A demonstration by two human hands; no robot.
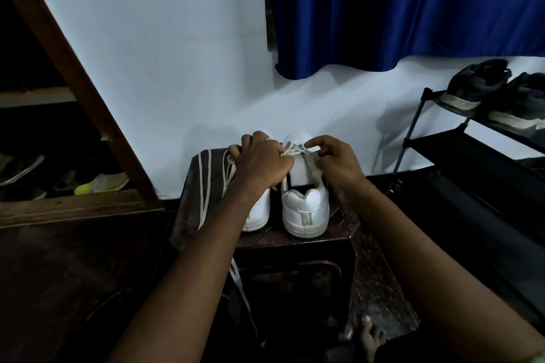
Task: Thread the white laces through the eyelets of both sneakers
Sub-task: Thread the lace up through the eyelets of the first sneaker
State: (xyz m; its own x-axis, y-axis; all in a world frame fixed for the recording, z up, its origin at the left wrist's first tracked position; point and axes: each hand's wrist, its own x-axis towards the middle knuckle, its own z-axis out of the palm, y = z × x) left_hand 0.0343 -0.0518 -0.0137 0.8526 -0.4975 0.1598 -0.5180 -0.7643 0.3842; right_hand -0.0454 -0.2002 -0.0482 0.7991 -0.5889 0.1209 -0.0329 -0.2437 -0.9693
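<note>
White lace [295, 151] pinched by both hands' fingers [313, 143] over R sneaker [305, 209].

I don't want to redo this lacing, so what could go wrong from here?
1. The loose lace lies along the stool's left edge and trails over the front; it could slide off or snag.
2. Both hands, left hand and right hand, work the right sneaker's lace in dim light, so an eyelet could be skipped.
3. The left forearm crosses the left sneaker and could nudge it.
</note>
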